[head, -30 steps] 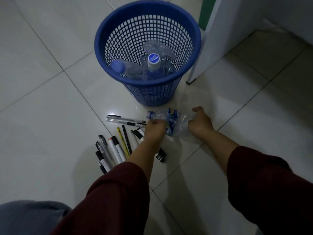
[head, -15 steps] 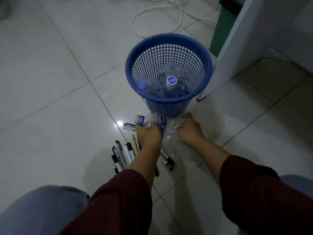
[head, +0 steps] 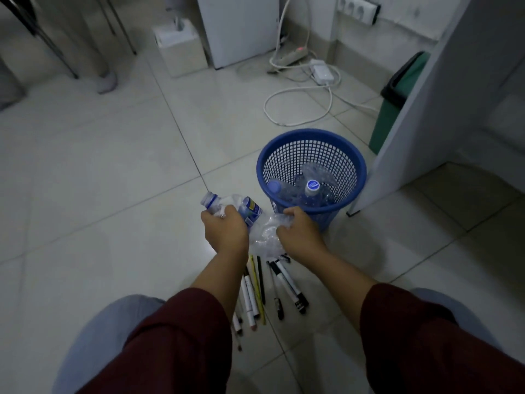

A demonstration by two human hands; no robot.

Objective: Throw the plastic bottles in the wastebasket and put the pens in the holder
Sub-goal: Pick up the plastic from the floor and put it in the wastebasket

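A crumpled clear plastic bottle [head: 250,213] with a blue label is held above the floor by both hands. My left hand [head: 225,231] grips its neck end, and my right hand [head: 298,233] squeezes its crushed body. Just right of the hands stands the blue mesh wastebasket [head: 311,139], with several bottles [head: 311,193] inside. Several pens and markers [head: 272,282] lie on the tiled floor under my forearms, partly hidden by them. No pen holder is in view.
A white panel [head: 420,115] rises right beside the wastebasket, with a green bin [head: 387,120] behind it. White cables [head: 298,98] and a power strip [head: 294,55] lie on the floor farther back. A white box [head: 181,49] and chair legs stand at the far left.
Both hands have lifted the bottle off the floor and crushed it. The view has tilted up, showing more of the room, and the pens now lie under my arms.
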